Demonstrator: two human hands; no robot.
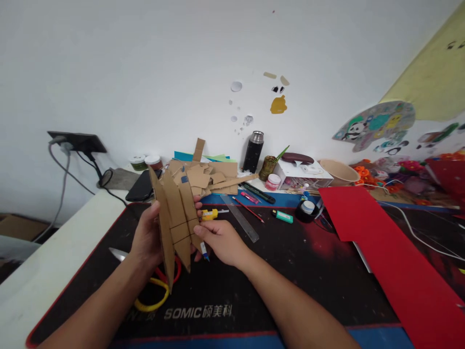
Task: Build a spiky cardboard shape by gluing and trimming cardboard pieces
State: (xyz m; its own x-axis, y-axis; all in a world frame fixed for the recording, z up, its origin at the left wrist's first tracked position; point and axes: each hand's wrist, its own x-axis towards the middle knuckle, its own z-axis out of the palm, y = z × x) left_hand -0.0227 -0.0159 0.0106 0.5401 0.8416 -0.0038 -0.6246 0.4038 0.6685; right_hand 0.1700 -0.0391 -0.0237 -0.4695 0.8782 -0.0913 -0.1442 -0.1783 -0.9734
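Over the black desk mat, my left hand [148, 237] wraps around a folded cardboard piece [178, 211] made of long pointed strips. Its fingertips show beyond the far edge. Two dark lines cross the strips. From the right, my right hand [223, 241] is closed at the cardboard's edge, thumb on the front; its other fingers are partly hidden. A blue-tipped white pen [204, 251] shows just below that hand; whether fingers hold it, I cannot tell. Under the left forearm lie scissors [154, 295] with red and yellow handles, partly covered. A yellow tool [210, 214] is just behind my right hand.
Cardboard scraps [207, 177] are heaped at the back near a black flask [253, 152]. A clear ruler [241, 218], red pencil [249, 209] and green-and-white marker [282, 216] lie on the mat. Red sheets [385, 252] cover the right side. A phone [140, 186] rests at back left.
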